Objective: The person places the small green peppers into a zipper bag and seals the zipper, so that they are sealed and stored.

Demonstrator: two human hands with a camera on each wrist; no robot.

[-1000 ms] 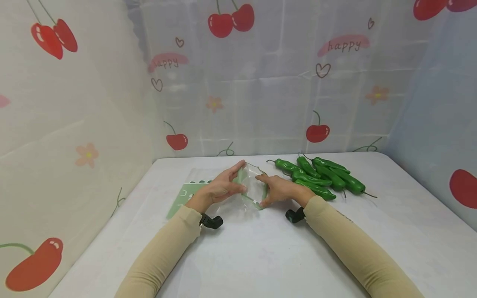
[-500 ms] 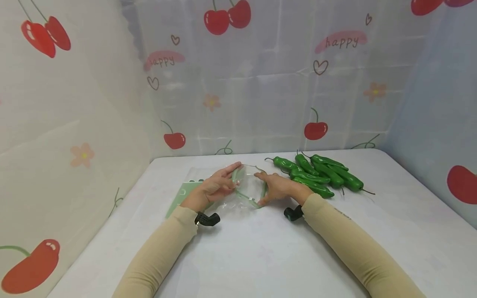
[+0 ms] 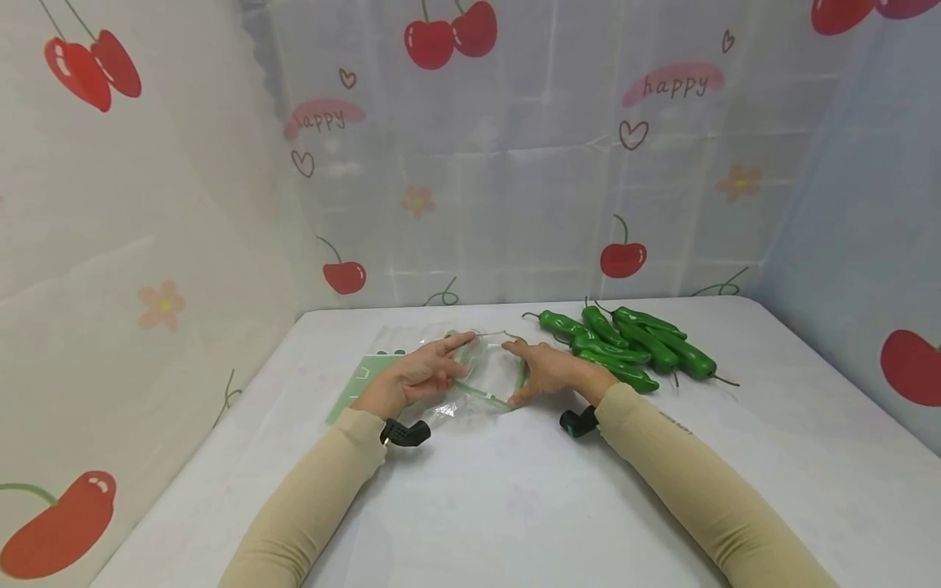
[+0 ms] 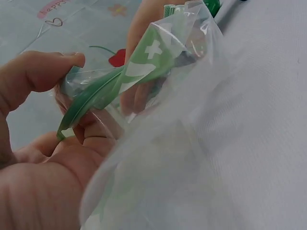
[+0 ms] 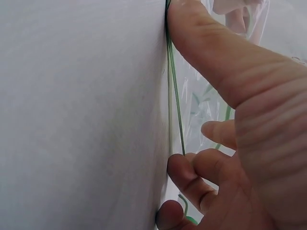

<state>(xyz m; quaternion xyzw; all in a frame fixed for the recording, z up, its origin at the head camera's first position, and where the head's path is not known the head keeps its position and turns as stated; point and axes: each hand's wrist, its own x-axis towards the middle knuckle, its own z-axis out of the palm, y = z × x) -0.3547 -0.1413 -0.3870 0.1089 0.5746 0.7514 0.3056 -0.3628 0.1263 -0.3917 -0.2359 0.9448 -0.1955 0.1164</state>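
Note:
A clear zip bag point(image 3: 488, 369) with a green-edged mouth lies between both hands in the head view, its mouth spread wide. My left hand point(image 3: 415, 377) holds the left side of the rim. In the left wrist view its thumb point(image 4: 60, 69) lies at the film, with curled fingers point(image 4: 91, 136) below the green zip strip point(image 4: 103, 93). At the right side of the rim, my right hand point(image 3: 547, 371) grips with thumb and fingers set apart. In the right wrist view that thumb point(image 5: 206, 43) rests on the green edge. Parts of the left fingertips are hidden behind film.
Several green peppers point(image 3: 625, 343) lie heaped right of the bag, at the back of the white table point(image 3: 507, 506). A green printed pack in clear plastic point(image 3: 356, 384) is partly under the left hand. A cherry-patterned curtain point(image 3: 515, 188) stands behind the table.
My left hand has moved left with its side of the rim, and the bag's mouth has widened. The right hand has kept nearly the same place on the bag.

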